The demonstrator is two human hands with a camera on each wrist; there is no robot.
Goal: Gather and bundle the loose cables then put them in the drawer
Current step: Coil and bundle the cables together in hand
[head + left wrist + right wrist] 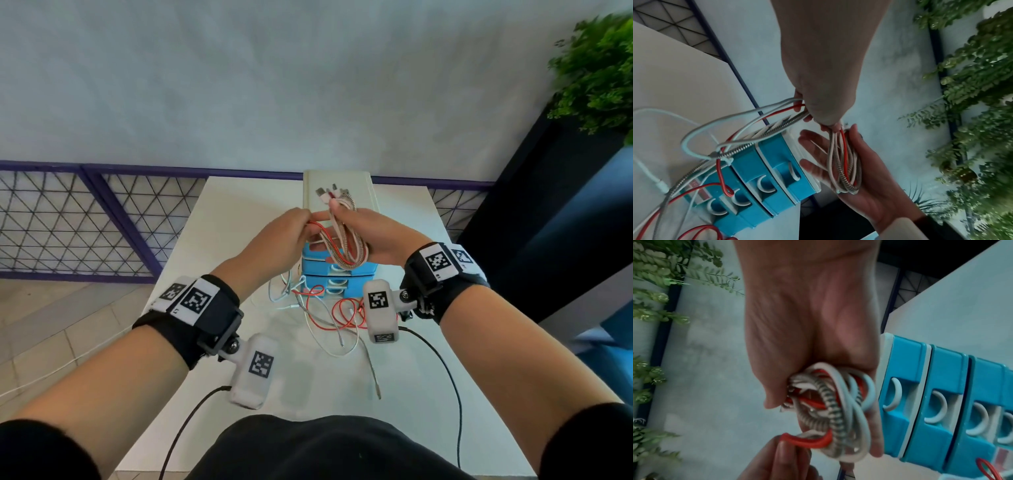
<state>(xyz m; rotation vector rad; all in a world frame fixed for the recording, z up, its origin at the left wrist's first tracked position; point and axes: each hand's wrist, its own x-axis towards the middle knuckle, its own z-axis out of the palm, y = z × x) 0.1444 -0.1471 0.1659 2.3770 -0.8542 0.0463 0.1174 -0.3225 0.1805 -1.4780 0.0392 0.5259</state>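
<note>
Both hands are raised above a small blue drawer unit [337,274] with a white top [339,188], which stands on the white table [212,246]. My right hand [363,233] grips a coil of cables [346,248], red, white and spring-wrapped, with its plugs sticking up. In the right wrist view the coil [834,410] lies across the palm beside the drawer fronts [920,394]. My left hand [306,219] pinches the trailing strands [777,113] next to the coil. Those strands run down to loose cables [329,308] lying in front of the drawers.
A purple mesh fence [85,219] runs behind the table. A leafy plant [596,75] stands on dark furniture [548,222] at the right. Black leads from the wrist cameras [445,359] hang over the near part of the table.
</note>
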